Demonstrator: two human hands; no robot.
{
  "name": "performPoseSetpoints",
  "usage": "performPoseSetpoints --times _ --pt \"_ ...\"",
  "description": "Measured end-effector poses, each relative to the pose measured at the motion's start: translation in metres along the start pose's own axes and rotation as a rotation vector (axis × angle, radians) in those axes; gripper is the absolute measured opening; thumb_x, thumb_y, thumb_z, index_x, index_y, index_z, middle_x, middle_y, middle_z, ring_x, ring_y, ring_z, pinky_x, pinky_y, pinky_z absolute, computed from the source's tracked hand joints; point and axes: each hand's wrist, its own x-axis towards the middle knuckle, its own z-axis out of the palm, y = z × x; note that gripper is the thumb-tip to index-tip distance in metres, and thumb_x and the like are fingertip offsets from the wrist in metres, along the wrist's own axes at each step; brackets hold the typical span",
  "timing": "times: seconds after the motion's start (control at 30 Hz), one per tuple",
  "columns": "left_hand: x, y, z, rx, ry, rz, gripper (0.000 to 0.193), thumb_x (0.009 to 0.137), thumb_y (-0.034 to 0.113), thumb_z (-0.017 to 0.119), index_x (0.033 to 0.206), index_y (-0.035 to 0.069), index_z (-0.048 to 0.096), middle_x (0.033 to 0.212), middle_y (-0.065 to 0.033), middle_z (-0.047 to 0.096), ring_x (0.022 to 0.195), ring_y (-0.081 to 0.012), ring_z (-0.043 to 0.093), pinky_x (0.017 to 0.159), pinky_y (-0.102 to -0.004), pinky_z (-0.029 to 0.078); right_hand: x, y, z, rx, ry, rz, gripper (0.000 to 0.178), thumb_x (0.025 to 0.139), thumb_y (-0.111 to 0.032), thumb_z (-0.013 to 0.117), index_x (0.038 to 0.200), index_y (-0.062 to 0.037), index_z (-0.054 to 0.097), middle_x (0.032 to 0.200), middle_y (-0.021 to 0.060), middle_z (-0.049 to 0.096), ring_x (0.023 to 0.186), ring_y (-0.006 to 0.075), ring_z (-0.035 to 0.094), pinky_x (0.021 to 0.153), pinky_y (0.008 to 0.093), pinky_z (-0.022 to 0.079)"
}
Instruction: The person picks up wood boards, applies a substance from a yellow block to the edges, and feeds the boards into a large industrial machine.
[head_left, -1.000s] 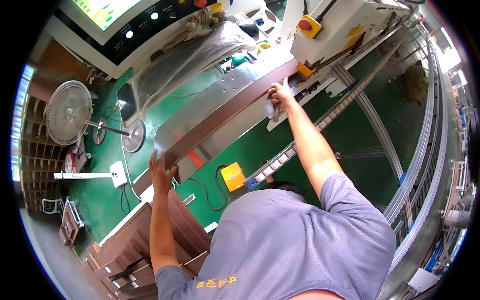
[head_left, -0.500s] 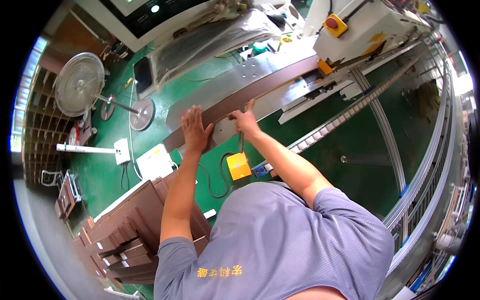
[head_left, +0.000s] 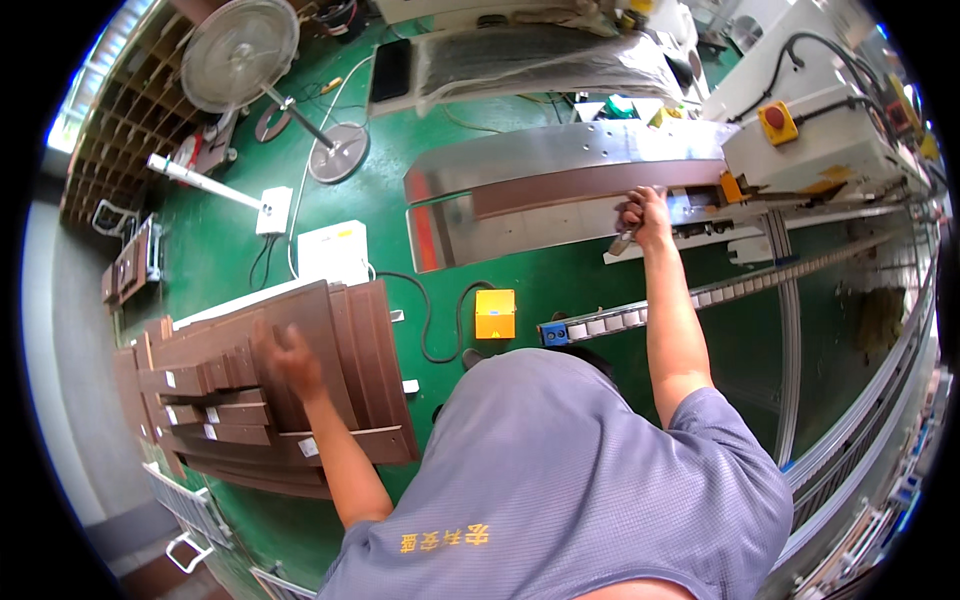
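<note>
Over a stack of brown boards (head_left: 330, 345) on the left, my left hand (head_left: 292, 362) is smeared by motion; its fingers look apart, with nothing seen in them. My right hand (head_left: 648, 215) is closed around a small grey flat-ended tool (head_left: 622, 242) whose exact kind is unclear. That hand is at the near edge of the machine's metal table (head_left: 520, 232). A long brown board (head_left: 580, 187) lies along the metal fence (head_left: 560, 150) just beyond it. The board's right end reaches an orange block (head_left: 732, 187) on the machine.
A yellow box (head_left: 495, 314) with a cable stands on the green floor before me. A roller rail (head_left: 710, 293) runs off to the right. The machine housing carries a red button (head_left: 774, 118). A round-based fan (head_left: 240, 55) and a white box (head_left: 333, 252) stand to the left.
My left hand has left the brown board and swung left over the stack. My right hand has moved right along the table with the tool. The brown board has shifted right toward the machine.
</note>
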Motion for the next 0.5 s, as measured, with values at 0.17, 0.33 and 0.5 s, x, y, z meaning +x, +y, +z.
performPoseSetpoints --times 0.17,0.33,0.5 --pt "-0.105 -0.097 -0.094 0.308 0.354 -0.427 0.058 0.091 0.012 0.07 0.143 -0.002 0.051 0.147 -0.0226 0.052 0.138 -0.0409 0.046 0.119 -0.0503 0.035 0.005 0.016 0.021 -0.017 0.011 0.029 0.014 0.105 -0.017 0.051 0.092 -0.0123 0.05 0.072 -0.0003 0.045 0.049 0.0091 0.029 0.043 0.0252 0.026" --pt "-0.15 -0.137 -0.117 0.348 0.45 -0.964 0.063 0.098 0.03 0.068 0.145 -0.006 0.047 0.145 -0.0295 0.052 0.136 -0.0423 0.051 0.115 -0.0472 0.041 0.036 0.053 -0.022 -0.065 -0.219 0.141 0.012 0.103 -0.017 0.056 0.095 -0.008 0.058 0.082 0.0046 0.053 0.054 0.0114 0.033 0.048 0.0281 0.033" --pt "-0.2 -0.205 -0.121 0.02 0.753 -1.158 0.074 0.1 0.044 0.064 0.148 -0.008 0.042 0.148 -0.0294 0.052 0.136 -0.0424 0.052 0.114 -0.0477 0.041 -0.01 0.087 0.048 -0.032 -0.097 0.072 0.016 0.102 -0.015 0.055 0.093 -0.0031 0.055 0.081 0.0041 0.053 0.058 0.012 0.035 0.049 0.0276 0.032"
